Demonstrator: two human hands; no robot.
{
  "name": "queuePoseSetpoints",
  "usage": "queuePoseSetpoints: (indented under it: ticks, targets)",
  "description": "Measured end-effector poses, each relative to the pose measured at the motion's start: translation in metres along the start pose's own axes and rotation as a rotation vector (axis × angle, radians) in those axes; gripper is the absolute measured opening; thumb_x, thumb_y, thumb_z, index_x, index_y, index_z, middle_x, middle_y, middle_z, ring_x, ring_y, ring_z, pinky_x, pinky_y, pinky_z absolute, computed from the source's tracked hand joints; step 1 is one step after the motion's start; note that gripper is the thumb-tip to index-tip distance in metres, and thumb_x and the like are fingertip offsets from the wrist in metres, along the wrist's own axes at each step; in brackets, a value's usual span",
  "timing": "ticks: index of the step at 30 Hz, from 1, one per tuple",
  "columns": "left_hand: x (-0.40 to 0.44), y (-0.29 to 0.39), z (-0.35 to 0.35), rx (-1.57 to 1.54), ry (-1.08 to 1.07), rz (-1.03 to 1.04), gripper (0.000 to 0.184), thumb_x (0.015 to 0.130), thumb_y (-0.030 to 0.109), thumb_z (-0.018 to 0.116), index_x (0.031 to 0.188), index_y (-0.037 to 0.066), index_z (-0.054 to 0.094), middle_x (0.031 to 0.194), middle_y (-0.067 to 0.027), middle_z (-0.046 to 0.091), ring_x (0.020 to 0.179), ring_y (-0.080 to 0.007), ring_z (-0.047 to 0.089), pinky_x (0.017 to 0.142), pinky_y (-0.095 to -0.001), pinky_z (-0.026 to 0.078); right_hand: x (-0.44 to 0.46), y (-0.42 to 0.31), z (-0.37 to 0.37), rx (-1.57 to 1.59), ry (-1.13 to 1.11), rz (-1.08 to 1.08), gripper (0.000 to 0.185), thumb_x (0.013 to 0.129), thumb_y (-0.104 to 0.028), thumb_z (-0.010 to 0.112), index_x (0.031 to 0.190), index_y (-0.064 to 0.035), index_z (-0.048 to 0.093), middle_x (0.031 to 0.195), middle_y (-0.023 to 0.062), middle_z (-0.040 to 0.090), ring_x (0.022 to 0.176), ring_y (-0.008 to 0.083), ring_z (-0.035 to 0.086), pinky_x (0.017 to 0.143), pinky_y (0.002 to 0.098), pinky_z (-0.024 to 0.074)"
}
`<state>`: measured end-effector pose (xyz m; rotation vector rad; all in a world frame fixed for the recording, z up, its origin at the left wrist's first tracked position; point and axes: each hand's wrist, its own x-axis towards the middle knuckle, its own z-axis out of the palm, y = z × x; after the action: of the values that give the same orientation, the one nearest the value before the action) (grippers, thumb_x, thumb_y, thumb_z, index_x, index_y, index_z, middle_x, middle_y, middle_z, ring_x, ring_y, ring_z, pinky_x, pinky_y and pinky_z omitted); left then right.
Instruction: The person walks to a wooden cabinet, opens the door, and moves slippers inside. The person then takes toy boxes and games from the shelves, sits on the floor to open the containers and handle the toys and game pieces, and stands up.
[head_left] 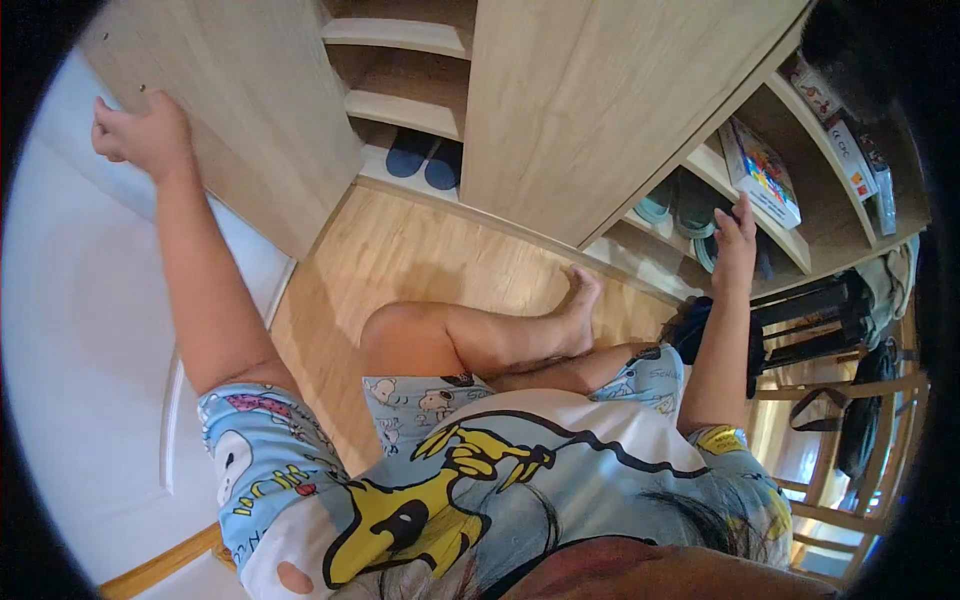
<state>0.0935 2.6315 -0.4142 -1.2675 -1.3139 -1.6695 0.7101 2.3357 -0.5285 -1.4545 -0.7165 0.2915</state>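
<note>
My left hand is raised at the outer edge of a swung-out wooden cabinet door. Its fingers are curled and seem closed around that edge, though the contact is partly hidden. On the other side, my right hand is held up in front of the right-hand shelves, fingers apart and partly stretched, with nothing seen in them. Just beyond its fingertips a colourful game box lies on a shelf. Pale green footwear sits in the compartment beside that hand.
Dark blue slippers occupy the lowest middle compartment. A wide wooden panel separates the two shelf sections. My crossed bare legs rest on the wood floor. A white door stands left; a wooden rack with bags is right.
</note>
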Motion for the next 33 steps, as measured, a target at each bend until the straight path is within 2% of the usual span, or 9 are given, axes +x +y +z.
queuePoseSetpoints:
  ticks: [2,5,8,16,20,21,23,25,33]
  targets:
    - [-0.037,0.044,-0.01,-0.051,0.058,0.042,0.068,0.072,0.026,0.071,0.127,-0.004,0.045,0.125,-0.0258,0.047,0.123,-0.0387,0.037,0.103,-0.0456,0.028,0.005,-0.019,0.004,-0.158,-0.025,0.015,0.06,0.082,-0.01,0.063,0.138,-0.007,0.041,0.105,0.0006,0.048,0.079,0.0088,0.044,0.067,0.0224,0.0363]
    - [-0.098,0.1,-0.006,-0.437,-0.443,0.134,0.058,0.077,0.023,0.067,0.128,0.005,0.047,0.128,-0.0178,0.048,0.121,-0.0338,0.042,0.104,-0.0449,0.029,0.01,-0.034,0.004,-0.132,-0.067,0.072,0.057,0.084,-0.012,0.06,0.139,-0.011,0.042,0.086,-0.0046,0.045,0.071,0.0064,0.039,0.062,0.0206,0.0328]
    - [-0.167,0.156,0.022,-0.8,-0.875,-0.254,0.065,0.087,0.037,0.061,0.133,-0.002,0.038,0.131,-0.0216,0.042,0.12,-0.032,0.043,0.102,-0.0408,0.035,-0.003,-0.042,0.01,-0.009,-0.051,0.057,0.057,0.086,-0.009,0.058,0.14,-0.0122,0.039,0.083,-0.0049,0.044,0.071,0.0062,0.039,0.062,0.0207,0.0331]
    - [-0.229,0.243,0.06,-1.202,-1.04,-0.576,0.073,0.085,0.04,0.064,0.134,-0.003,0.033,0.126,-0.0231,0.048,0.12,-0.0328,0.046,0.102,-0.0385,0.035,-0.041,0.011,-0.003,-0.124,-0.248,-0.075,0.06,0.08,-0.004,0.062,0.135,-0.0108,0.041,0.099,0.0027,0.045,0.08,0.0111,0.046,0.074,0.0238,0.0441]
    - [-0.214,0.236,0.041,-0.925,-1.241,-0.599,0.068,0.082,0.036,0.068,0.129,-0.003,0.038,0.119,-0.0218,0.055,0.111,-0.0303,0.054,0.095,-0.0404,0.041,-0.04,0.056,-0.039,-0.374,-0.265,-0.143,0.056,0.081,-0.009,0.064,0.134,-0.0116,0.044,0.108,0.0047,0.049,0.1,0.0166,0.048,0.088,0.0289,0.0404]
    - [-0.207,0.237,0.02,-0.71,-1.256,-0.554,0.064,0.081,0.034,0.07,0.125,-0.002,0.041,0.114,-0.0194,0.059,0.103,-0.0288,0.058,0.09,-0.04,0.044,-0.046,0.051,-0.045,-0.251,-0.265,-0.009,0.054,0.082,-0.011,0.064,0.133,-0.0112,0.045,0.112,0.0052,0.05,0.103,0.0169,0.048,0.088,0.0295,0.0404]
    - [-0.233,0.212,0.027,-1.014,-1.188,-0.593,0.049,0.08,0.032,0.071,0.11,-0.003,0.052,0.103,-0.0161,0.063,0.093,-0.0229,0.06,0.083,-0.0358,0.046,-0.053,0.045,-0.054,-0.204,-0.21,0.128,0.05,0.083,-0.012,0.063,0.131,-0.013,0.048,0.107,0.0016,0.049,0.097,0.0134,0.048,0.081,0.0264,0.0405]
    - [-0.223,0.21,-0.008,-0.672,-1.236,-0.504,0.04,0.079,0.03,0.073,0.097,-0.002,0.057,0.098,-0.0136,0.063,0.09,-0.0193,0.058,0.08,-0.0333,0.046,-0.053,0.056,-0.066,-0.198,-0.13,0.249,0.047,0.083,-0.013,0.063,0.129,-0.0128,0.05,0.103,0.0001,0.05,0.092,0.0118,0.048,0.077,0.0248,0.0399]
    - [-0.249,0.254,-0.12,-1.053,-1.032,-0.69,0.04,0.084,0.005,0.067,0.113,-0.004,0.042,0.111,-0.0144,0.055,0.098,-0.0209,0.055,0.086,-0.0317,0.045,-0.053,0.139,-0.103,-0.174,0.104,0.227,0.051,0.081,-0.019,0.066,0.127,-0.0036,0.048,0.103,0.004,0.052,0.093,0.0147,0.051,0.081,0.0268,0.0421]
